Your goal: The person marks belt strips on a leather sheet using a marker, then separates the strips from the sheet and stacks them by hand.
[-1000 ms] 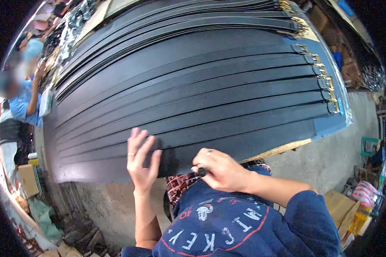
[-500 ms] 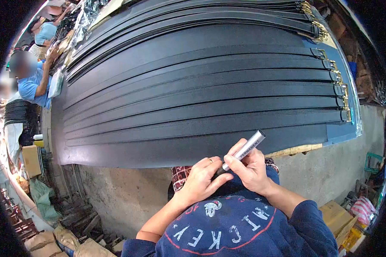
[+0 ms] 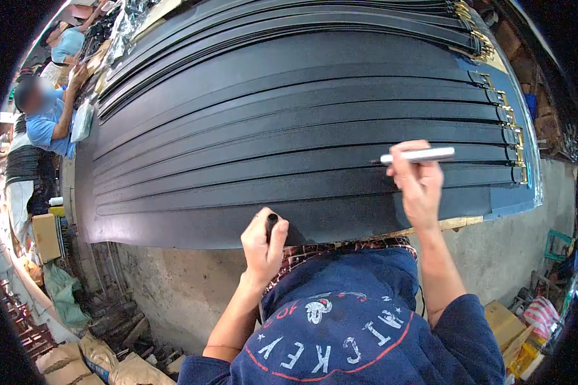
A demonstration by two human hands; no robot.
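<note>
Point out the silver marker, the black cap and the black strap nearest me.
Silver marker (image 3: pixel 438 154): head view, on the barrel, toward its rear end.
Black cap (image 3: pixel 272 220): head view, on its exposed end.
Black strap (image 3: pixel 295 187): head view, about midway along its upper face.

one silver marker (image 3: pixel 438 154), one black cap (image 3: pixel 272 219), two bare hands (image 3: pixel 420 187), six spread belts (image 3: pixel 289 186), two blue-shirted people (image 3: pixel 45 128)

Belts (image 3: pixel 302 138) lie across the table (image 3: pixel 173 229), the marker (image 3: pixel 424 154) over its right half, the cap (image 3: pixel 272 220) by its near edge.
</note>
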